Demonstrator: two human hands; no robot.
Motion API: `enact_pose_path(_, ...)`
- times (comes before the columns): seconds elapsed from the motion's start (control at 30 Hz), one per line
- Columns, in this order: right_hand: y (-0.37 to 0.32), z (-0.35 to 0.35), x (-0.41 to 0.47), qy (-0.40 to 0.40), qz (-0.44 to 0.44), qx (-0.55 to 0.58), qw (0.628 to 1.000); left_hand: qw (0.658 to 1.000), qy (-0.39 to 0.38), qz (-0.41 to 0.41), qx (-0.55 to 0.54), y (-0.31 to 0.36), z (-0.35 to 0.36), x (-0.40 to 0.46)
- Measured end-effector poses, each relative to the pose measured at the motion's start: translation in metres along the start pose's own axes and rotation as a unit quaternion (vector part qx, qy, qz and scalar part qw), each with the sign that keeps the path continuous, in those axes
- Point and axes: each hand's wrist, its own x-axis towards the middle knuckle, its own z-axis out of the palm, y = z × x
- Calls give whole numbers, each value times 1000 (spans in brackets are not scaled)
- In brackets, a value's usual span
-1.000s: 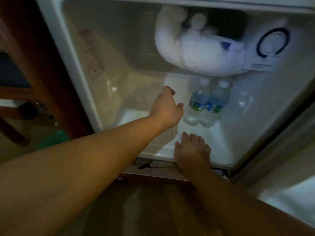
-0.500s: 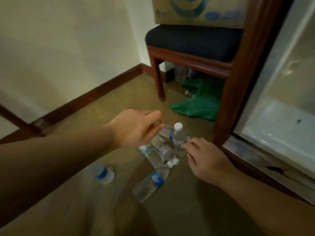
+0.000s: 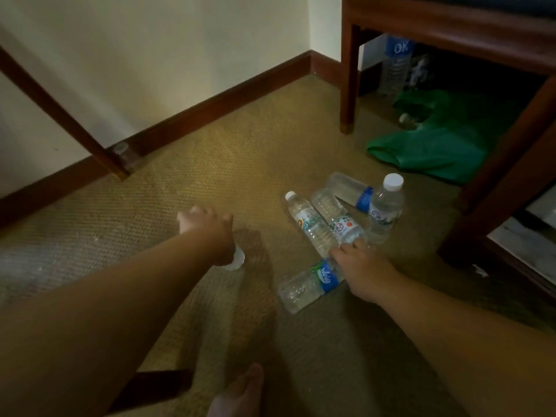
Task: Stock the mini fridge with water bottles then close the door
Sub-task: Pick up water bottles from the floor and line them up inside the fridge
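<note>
Left hand: the left hand (image 3: 210,228) reaches down over a small clear plastic water bottle (image 3: 236,260) standing on the woven tan carpet (image 3: 240,145); only the bottle's pale rounded end shows below the wrist, so whether the fingers are closed round it cannot be told.
Right hand: the right hand (image 3: 365,270) lies palm down, fingers spread loosely, with nothing clamped in it; its fingertips (image 3: 358,244) touch the near ends of two bottles.
Touched bottles: a clear ribbed bottle with a white cap and an orange-marked label (image 3: 310,224) and a second clear ribbed bottle with a white and orange label (image 3: 338,218) lie side by side, slanting away from the fingertips to the upper left.
Bottle under the right hand: a clear bottle with a blue and green label (image 3: 307,285) lies on its side just left of the wrist, its cap end hidden by the hand.
Beyond the fingertips: a clear bottle with a white screw cap (image 3: 385,209) stands upright just right of the pair; behind it a clear bottle with a blue label band (image 3: 350,189) lies flat.
Farther off: a crumpled green plastic bag (image 3: 436,142) lies under a dark red wooden chair (image 3: 349,79), and a tall clear bottle with a blue "OK" label (image 3: 395,67) stands behind it.
Mini fridge: only a pale edge of the mini fridge (image 3: 523,245) shows at the right border, well right of the right hand.
Bottom edge: a bare foot (image 3: 240,392) rests on the carpet between the forearms.
</note>
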Motion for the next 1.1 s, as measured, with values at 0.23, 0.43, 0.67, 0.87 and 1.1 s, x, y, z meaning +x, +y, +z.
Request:
enact_pose_path(0.23, 7, -5, -12, -88, -27, -9, 996, 994, -49, 96, -26, -23, -22, -2)
enact_pose_path(0.43, 22, -66, -56, -61, -7, 186, 981, 977, 14, 212, 24, 2, -90, -43)
enact_pose_path(0.67, 67, -152, -144, 12, 76, 225, 971, 924, 93, 369, 22, 46, -205, -122)
enact_pose_path(0.87, 122, -226, -245, 90, 186, 257, 944, 865, 222, 449, -7, 99, -268, -190)
enact_pose_path(1.1, 178, -243, -339, 351, 329, 316, 818, 783, 335, 515, -96, 166, -314, -234)
